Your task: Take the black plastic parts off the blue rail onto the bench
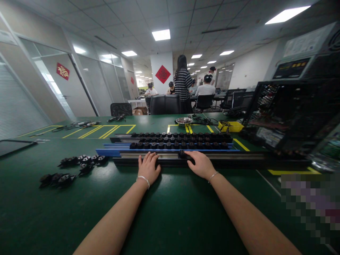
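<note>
A long black rail (167,162) with a silvery channel lies across the green table. My left hand (149,166) rests on its left half, fingers spread, holding nothing. Farther right, my right hand (200,164) has its fingertips on a small black part (182,154) that sits on the rail; the thumb is bent below. Just behind, a blue rail (108,152) carries a row of black parts (168,145), and another row of black parts (172,136) stands behind that one. Loose black parts (63,179) lie in a group at the left.
The green table (175,212) has yellow tape markings. A metal bowl (183,121), cables and a yellow tray (230,126) stand at the back. An open computer case (287,113) rises at the right. A dark flat panel (14,147) lies far left. Several people are beyond the table.
</note>
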`<action>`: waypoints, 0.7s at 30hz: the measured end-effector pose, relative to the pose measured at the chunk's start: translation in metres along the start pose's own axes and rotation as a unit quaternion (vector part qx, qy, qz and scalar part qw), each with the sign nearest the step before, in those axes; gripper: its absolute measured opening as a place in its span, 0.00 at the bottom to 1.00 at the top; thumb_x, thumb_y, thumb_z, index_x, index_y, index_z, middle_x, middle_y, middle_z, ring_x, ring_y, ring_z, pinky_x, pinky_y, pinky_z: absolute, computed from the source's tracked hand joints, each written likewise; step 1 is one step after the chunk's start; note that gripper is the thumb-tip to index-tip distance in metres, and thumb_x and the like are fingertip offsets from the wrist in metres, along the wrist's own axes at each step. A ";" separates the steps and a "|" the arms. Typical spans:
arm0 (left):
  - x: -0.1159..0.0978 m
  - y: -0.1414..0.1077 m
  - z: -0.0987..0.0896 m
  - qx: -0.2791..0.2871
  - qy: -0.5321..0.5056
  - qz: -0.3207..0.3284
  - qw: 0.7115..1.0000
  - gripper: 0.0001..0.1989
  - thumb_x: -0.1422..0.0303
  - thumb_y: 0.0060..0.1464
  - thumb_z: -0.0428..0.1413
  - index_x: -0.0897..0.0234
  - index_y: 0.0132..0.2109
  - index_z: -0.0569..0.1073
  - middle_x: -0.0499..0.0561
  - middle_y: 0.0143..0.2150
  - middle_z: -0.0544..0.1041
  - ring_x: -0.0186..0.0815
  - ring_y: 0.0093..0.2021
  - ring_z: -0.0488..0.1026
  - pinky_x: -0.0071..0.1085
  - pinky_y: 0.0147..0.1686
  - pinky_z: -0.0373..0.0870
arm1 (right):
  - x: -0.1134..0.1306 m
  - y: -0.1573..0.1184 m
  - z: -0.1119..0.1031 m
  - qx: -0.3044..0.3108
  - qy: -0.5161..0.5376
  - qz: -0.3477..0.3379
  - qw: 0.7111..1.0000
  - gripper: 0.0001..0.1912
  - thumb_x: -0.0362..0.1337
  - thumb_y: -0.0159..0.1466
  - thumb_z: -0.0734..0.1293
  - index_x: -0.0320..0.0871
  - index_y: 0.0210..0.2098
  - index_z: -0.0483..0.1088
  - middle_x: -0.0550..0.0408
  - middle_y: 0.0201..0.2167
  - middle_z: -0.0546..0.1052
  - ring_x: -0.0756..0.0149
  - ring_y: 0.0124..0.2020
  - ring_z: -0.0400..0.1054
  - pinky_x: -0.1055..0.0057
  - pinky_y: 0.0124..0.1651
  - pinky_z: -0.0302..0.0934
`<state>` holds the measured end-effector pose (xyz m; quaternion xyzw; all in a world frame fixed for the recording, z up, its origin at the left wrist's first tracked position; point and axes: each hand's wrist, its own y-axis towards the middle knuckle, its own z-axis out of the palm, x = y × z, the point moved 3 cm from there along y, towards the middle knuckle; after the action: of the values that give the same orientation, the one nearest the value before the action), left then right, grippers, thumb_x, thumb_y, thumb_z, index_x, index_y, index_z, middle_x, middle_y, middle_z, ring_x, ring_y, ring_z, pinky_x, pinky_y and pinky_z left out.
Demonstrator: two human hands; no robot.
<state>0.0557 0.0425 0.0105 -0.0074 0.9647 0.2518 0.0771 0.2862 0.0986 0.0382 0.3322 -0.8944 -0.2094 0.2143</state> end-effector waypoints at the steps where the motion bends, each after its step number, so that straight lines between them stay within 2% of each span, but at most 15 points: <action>1: -0.001 0.000 0.000 0.002 -0.002 0.008 1.000 0.21 0.64 0.50 0.48 0.55 0.53 0.65 0.50 0.58 0.65 0.41 0.62 0.53 0.53 0.61 0.36 | 0.001 0.000 0.001 0.002 -0.002 -0.002 1.000 0.22 0.35 0.56 0.59 0.42 0.51 0.65 0.51 0.48 0.72 0.62 0.49 0.65 0.62 0.55 0.58; 7: -0.012 -0.002 -0.004 0.025 -0.010 0.090 0.996 0.26 0.63 0.48 0.50 0.53 0.57 0.60 0.48 0.59 0.63 0.40 0.62 0.51 0.51 0.61 0.34 | 0.006 0.002 0.007 0.014 -0.010 -0.010 1.000 0.24 0.35 0.55 0.60 0.40 0.52 0.64 0.49 0.49 0.71 0.61 0.50 0.63 0.62 0.55 0.57; 12: -0.018 -0.003 -0.008 0.036 -0.008 0.106 0.994 0.28 0.64 0.48 0.50 0.52 0.58 0.57 0.48 0.60 0.62 0.41 0.62 0.51 0.53 0.60 0.31 | 0.007 0.002 0.008 0.016 -0.010 -0.014 1.000 0.25 0.34 0.56 0.59 0.40 0.53 0.63 0.51 0.49 0.71 0.62 0.51 0.62 0.63 0.56 0.55; 17: -0.026 -0.004 -0.010 0.057 -0.002 0.142 0.988 0.29 0.63 0.48 0.51 0.50 0.58 0.58 0.48 0.61 0.60 0.43 0.62 0.50 0.54 0.60 0.33 | 0.008 0.002 0.008 0.025 -0.014 -0.014 0.999 0.25 0.34 0.56 0.58 0.42 0.54 0.62 0.54 0.50 0.71 0.63 0.51 0.61 0.63 0.56 0.54; 21: -0.030 -0.004 -0.010 0.061 0.009 0.145 0.987 0.29 0.62 0.48 0.51 0.48 0.59 0.57 0.48 0.62 0.59 0.44 0.62 0.49 0.56 0.59 0.34 | 0.010 0.002 0.010 0.046 -0.030 -0.002 0.998 0.26 0.35 0.56 0.58 0.44 0.56 0.60 0.54 0.50 0.70 0.63 0.52 0.60 0.63 0.56 0.53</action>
<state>0.0844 0.0332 0.0214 0.1355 0.9697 0.2008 0.0313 0.2730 0.0955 0.0341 0.3370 -0.9084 -0.1780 0.1717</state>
